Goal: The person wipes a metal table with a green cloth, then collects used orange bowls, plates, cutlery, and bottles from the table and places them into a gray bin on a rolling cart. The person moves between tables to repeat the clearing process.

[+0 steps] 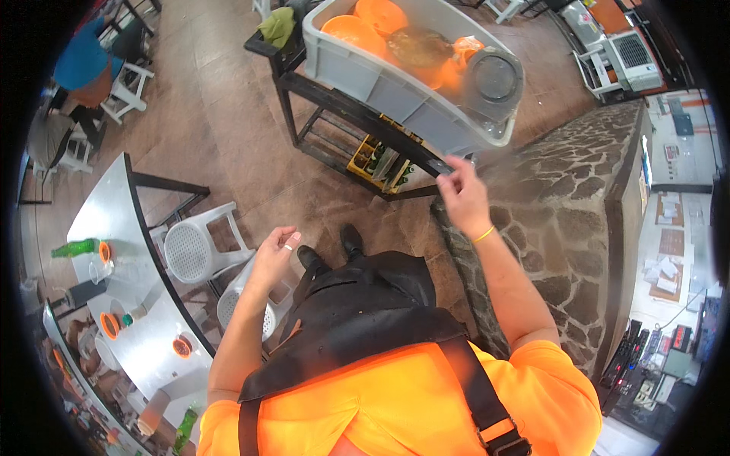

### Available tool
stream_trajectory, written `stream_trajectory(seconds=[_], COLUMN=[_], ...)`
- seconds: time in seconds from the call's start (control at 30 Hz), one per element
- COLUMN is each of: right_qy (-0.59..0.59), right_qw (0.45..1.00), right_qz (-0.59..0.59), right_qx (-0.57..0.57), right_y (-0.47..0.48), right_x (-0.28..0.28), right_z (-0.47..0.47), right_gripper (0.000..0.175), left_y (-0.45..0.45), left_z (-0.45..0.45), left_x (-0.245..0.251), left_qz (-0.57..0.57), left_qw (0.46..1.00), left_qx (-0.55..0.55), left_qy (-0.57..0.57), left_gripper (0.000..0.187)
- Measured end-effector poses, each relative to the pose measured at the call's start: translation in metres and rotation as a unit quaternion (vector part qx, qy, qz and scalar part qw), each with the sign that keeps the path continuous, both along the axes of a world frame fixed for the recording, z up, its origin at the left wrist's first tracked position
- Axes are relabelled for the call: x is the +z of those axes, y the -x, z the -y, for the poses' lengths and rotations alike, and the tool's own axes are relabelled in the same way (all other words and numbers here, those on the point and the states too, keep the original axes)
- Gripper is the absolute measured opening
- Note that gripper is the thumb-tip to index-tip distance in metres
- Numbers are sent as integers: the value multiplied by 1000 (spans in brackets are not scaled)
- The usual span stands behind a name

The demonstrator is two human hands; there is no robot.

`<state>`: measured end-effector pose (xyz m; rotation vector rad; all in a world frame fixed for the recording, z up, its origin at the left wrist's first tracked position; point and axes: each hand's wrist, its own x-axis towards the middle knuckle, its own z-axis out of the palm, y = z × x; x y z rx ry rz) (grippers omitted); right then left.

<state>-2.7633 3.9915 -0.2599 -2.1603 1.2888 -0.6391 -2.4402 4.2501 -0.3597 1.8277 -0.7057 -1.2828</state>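
Note:
My left hand [276,256] is held low in front of me, wearing a ring, its fingers loosely bent and nothing in them. My right hand [466,196], with a yellow band at the wrist, is at the near corner of a black cart [365,128]; whether its fingers touch the rail cannot be told. On top of that cart rests a grey plastic tub [370,85]. Inside are orange bowls [353,37], a brownish round dish [419,47] and a dark-grey lidded or round container [495,80].
Below, the cart carries a yellow bottle crate [365,159]. A stone-faced counter [547,228] stands at right. At left are a metal-topped table [102,199] with green bottles [74,248], a white plastic stool [188,251] and a seated person [85,57].

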Motion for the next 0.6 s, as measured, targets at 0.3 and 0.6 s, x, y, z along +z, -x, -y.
stream_trajectory(seconds=[0.3, 0.6], right_qy=[-267, -169], right_qw=[885, 840], right_qz=[-198, -211], right_qx=[327, 470], right_y=[-38, -164], right_x=[-51, -27], right_z=[-56, 6], right_gripper=[38, 36], left_y=[2, 22], left_z=[-31, -112], left_x=[21, 22], left_qz=[11, 65], left_qw=[998, 951], left_qx=[29, 295], left_qy=[-56, -61], left_gripper=[60, 62])
